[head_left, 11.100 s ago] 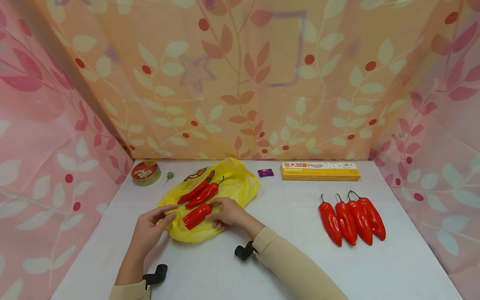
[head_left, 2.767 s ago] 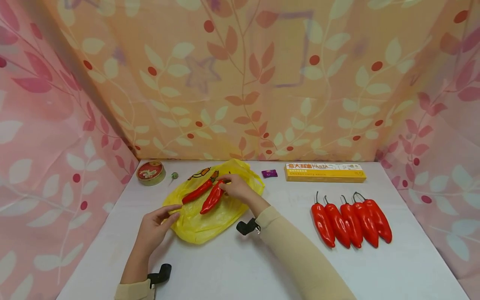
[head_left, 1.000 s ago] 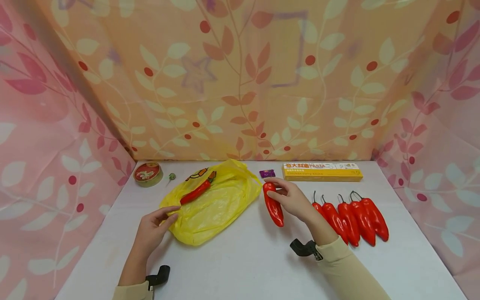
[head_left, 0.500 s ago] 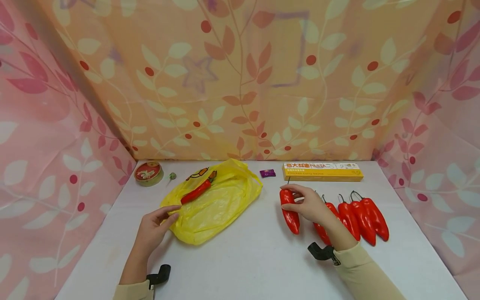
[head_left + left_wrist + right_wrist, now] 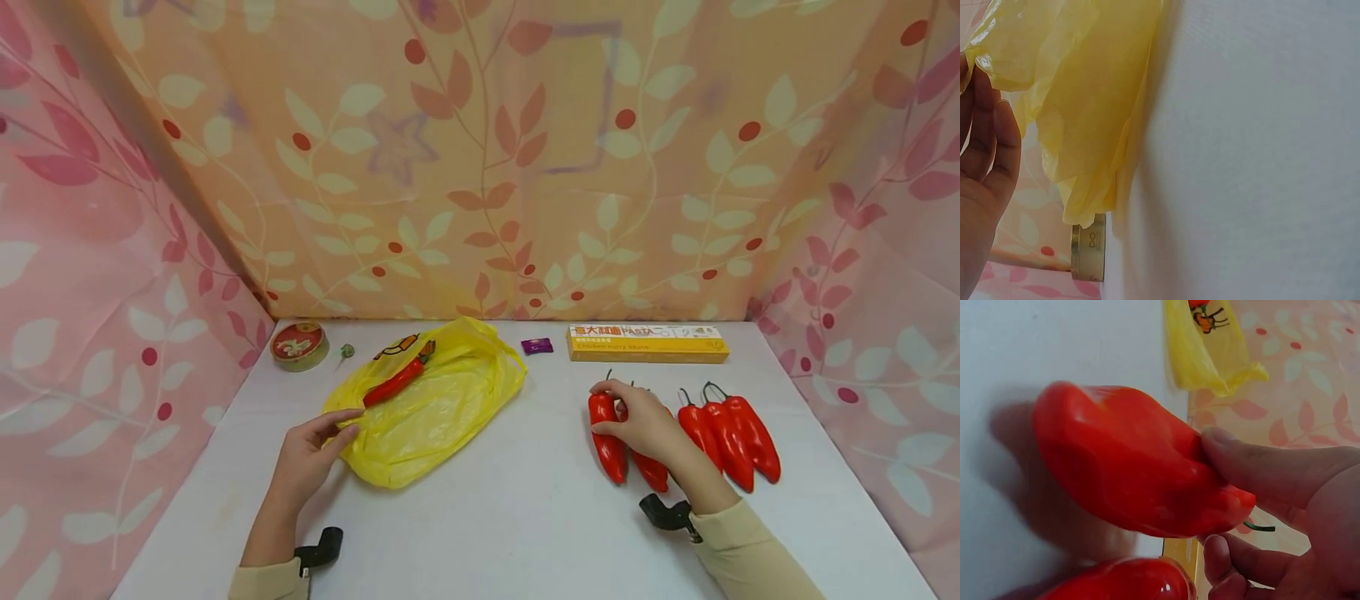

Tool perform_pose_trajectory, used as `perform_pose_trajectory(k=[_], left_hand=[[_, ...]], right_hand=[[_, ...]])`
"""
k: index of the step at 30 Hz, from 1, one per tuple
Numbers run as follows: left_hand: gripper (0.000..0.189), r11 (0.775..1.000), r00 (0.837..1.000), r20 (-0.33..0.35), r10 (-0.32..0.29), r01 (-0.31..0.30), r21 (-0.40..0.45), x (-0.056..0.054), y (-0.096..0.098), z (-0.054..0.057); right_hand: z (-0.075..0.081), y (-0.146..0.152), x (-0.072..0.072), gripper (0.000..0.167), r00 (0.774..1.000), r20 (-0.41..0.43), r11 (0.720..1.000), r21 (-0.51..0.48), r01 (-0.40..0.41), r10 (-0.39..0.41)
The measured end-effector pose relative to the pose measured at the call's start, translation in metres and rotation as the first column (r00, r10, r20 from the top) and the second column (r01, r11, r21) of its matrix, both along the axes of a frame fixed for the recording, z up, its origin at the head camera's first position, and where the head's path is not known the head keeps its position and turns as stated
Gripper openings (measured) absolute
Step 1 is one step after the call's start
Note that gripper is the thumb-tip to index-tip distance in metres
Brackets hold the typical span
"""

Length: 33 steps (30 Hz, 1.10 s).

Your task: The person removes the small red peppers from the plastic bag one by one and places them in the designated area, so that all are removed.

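My right hand (image 5: pixel 643 423) pinches a red pepper (image 5: pixel 606 442) near its stem end, at the left of a row of several red peppers (image 5: pixel 729 433). In the right wrist view the held pepper (image 5: pixel 1129 462) casts a shadow on the table, and part of another pepper (image 5: pixel 1122 581) shows beside it. My left hand (image 5: pixel 306 458) pinches the left edge of a yellow plastic bag (image 5: pixel 420 442); the left wrist view shows the bag's film (image 5: pixel 1085 94) between the fingertips. One red pepper (image 5: pixel 396 383) lies at the bag's opening, its tip toward my left hand.
At the back left stand a round tin (image 5: pixel 299 345) and a small green-wrapped lollipop (image 5: pixel 347 352). A purple packet (image 5: pixel 537 345) lies right of the bag, and a yellow pasta box (image 5: pixel 647 345) lies behind the peppers. Patterned cloth (image 5: pixel 480 208) encloses the white table.
My right hand has taken a pepper from the bag and carried it right to the row. Earlier, other peppers went from the bag to the row too. My left hand stays at the bag's edge.
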<state>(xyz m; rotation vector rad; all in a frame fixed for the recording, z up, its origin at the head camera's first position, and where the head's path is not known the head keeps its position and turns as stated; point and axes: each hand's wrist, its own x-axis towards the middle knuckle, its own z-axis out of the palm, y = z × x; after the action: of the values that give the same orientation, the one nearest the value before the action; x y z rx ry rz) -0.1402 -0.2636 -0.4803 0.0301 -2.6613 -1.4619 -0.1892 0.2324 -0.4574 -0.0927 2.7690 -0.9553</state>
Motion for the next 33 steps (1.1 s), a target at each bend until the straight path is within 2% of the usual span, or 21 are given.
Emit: perform_pose_trajectory(k=[5,14,24,28,33], left_hand=[[0.032,1.0,1.0,0.002,0.001,-0.001,-0.008,0.0,0.0,0.001],[0.031,1.0,0.999,0.035,0.021,-0.021,-0.001,0.001,0.002,0.003],[0.03,1.0,1.0,-0.001,0.011,-0.011,-0.011,0.001,0.002,0.001],[0.03,1.0,1.0,-0.007,0.008,-0.009,-0.016,0.001,0.002,0.001],[0.028,1.0,1.0,-0.018,0.007,-0.007,-0.016,0.002,0.003,0.001]], right_hand=[[-0.003,0.004,0.001,0.06,0.999,0.009,0.999,0.031,-0.032,0.031],[-0.005,0.009,0.003,0.065,0.998,-0.026,0.996,0.077,-0.053,0.055],[-0.006,0.011,0.004,0.063,0.995,-0.052,0.98,0.184,-0.076,0.087],[-0.002,0.011,0.004,0.064,0.996,-0.045,0.981,0.178,-0.073,0.082],[0.01,0.01,0.004,0.061,0.994,-0.087,0.99,0.129,-0.061,0.072]])
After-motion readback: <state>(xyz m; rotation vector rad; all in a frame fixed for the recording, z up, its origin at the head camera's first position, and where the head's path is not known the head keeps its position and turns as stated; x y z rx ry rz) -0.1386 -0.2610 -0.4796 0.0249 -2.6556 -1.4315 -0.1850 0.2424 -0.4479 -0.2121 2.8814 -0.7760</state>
